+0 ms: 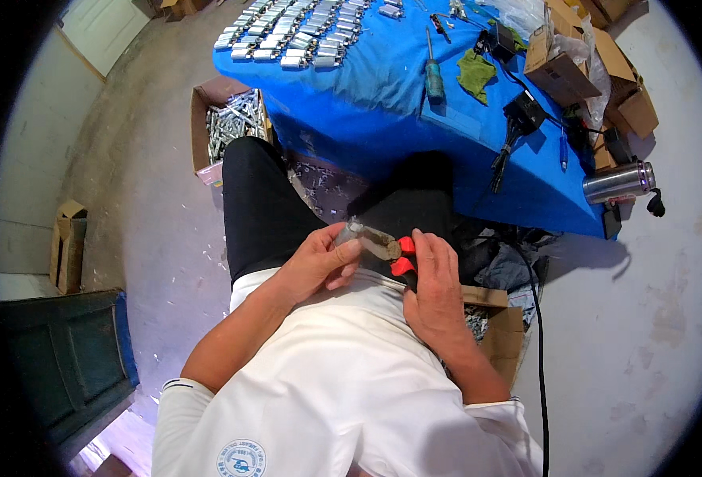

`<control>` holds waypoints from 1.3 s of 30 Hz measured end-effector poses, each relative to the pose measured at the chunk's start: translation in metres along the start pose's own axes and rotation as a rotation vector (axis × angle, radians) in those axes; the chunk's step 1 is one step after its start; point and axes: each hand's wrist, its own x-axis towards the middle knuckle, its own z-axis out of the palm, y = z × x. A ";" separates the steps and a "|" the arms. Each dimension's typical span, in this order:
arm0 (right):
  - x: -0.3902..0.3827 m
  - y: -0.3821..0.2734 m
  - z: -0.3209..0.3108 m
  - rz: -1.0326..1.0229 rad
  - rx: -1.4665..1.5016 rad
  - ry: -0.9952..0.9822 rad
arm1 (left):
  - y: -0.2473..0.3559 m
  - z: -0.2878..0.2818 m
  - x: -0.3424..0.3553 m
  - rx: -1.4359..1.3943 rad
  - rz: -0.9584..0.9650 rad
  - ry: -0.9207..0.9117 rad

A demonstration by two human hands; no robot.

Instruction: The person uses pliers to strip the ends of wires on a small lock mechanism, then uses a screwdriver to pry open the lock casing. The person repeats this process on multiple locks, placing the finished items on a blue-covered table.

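Observation:
Above my lap, my left hand pinches a small silvery metal part between thumb and fingers. Its exact kind is hard to make out. My right hand is closed round the red handles of a pair of pliers. The pliers' jaws point left toward the metal part and meet it or come very close; whether they grip it I cannot tell. Ahead of my knees, rows of silvery metal cylinders lie on the blue-covered table.
A cardboard box of loose metal pieces stands by my left knee. On the table lie a screwdriver, a green cloth, black adapters and a steel flask. A black cable runs down on my right.

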 end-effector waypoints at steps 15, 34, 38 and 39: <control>0.003 -0.006 0.007 0.087 -0.027 -0.083 | -0.007 -0.001 0.001 0.225 0.110 0.079; 0.007 0.013 -0.006 -0.135 -0.139 -0.212 | -0.014 0.008 0.004 1.108 0.231 0.329; 0.012 0.024 -0.015 -0.194 -0.195 -0.279 | -0.017 0.008 0.006 1.208 0.224 0.298; 0.014 0.026 -0.017 -0.214 -0.227 -0.293 | -0.015 0.009 0.006 1.230 0.211 0.286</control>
